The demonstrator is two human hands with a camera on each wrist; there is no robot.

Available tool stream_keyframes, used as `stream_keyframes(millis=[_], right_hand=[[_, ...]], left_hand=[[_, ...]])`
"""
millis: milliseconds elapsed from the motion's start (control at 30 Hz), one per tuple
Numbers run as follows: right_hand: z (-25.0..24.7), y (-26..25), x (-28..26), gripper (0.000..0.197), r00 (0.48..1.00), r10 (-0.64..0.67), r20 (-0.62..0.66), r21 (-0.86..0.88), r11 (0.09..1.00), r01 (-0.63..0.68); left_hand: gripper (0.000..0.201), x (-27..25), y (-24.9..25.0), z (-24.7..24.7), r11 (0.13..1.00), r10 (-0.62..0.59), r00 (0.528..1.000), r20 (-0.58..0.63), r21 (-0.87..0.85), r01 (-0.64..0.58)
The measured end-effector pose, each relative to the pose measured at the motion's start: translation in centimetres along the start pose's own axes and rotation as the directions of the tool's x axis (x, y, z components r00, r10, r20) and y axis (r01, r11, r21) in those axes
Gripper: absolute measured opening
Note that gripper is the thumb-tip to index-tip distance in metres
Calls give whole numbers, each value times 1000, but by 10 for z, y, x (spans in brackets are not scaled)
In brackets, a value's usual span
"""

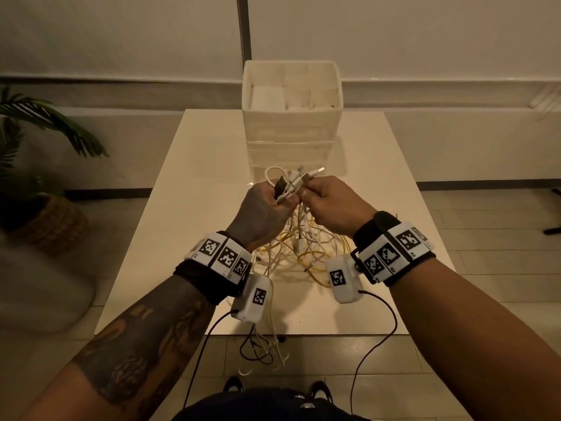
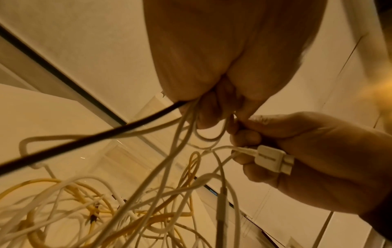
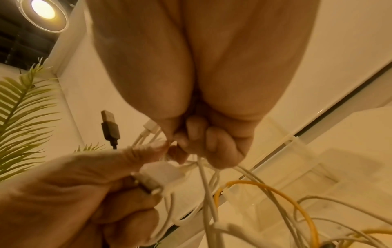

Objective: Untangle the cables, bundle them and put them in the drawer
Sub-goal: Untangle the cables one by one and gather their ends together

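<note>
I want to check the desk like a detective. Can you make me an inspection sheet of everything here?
Surface: pale table, cables piled on its middle.
Job's things: tangle of white and yellow cables; white drawer unit at the far edge, drawers look closed.
Clutter: nothing seen.
Hands: left hand grips a bunch of plug ends, among them a black USB plug; right hand pinches cable ends beside it.
Cables: still knotted; some strands hang over the near table edge.
Surroundings: potted plant on the left, tiled floor, ceiling lamp.

Dim warm light, soft blur
</note>
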State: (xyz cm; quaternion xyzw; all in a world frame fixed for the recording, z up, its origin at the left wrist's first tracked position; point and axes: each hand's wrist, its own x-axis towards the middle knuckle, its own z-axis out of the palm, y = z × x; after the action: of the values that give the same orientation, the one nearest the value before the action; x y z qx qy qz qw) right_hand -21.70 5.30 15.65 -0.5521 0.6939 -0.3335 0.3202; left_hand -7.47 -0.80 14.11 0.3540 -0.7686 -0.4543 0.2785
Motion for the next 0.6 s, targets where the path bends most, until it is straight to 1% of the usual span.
stream_keyframes(millis=[67,133,200,300,367,433,533,600], right_hand=[[-1,3,0,28,1000,-2,-29,23,1000,2],[-2,6,-1,24,997,-2,-73,36,999,5],[-2,13,1,20,993,-13,-116,19,1000,15],[3,28,4,26,989,2,-147,-42,999,-8],[8,39,6,29,987,45,-152,-48,997,-53],[11,52,7,30,980,118,-162,-10,993,-121],[11,67,6,35,959,224,-172,0,974,-227],[12,70,8,36,949,259,-182,2,965,-263]], left_hand=[[33,2,-1,1,999,-22,999,32,50,20],[32,2,1,0,996,-33,999,29,79,30],[30,2,3,-3,997,-56,998,-41,46,57],[32,3,4,-7,994,-111,986,-127,-33,108],[31,3,3,-10,988,-143,979,-143,-78,133],[27,3,2,-15,982,-164,972,-169,-120,145],[26,3,2,-21,982,-156,965,-209,-136,129],[25,3,1,-23,984,-146,964,-221,-131,119]])
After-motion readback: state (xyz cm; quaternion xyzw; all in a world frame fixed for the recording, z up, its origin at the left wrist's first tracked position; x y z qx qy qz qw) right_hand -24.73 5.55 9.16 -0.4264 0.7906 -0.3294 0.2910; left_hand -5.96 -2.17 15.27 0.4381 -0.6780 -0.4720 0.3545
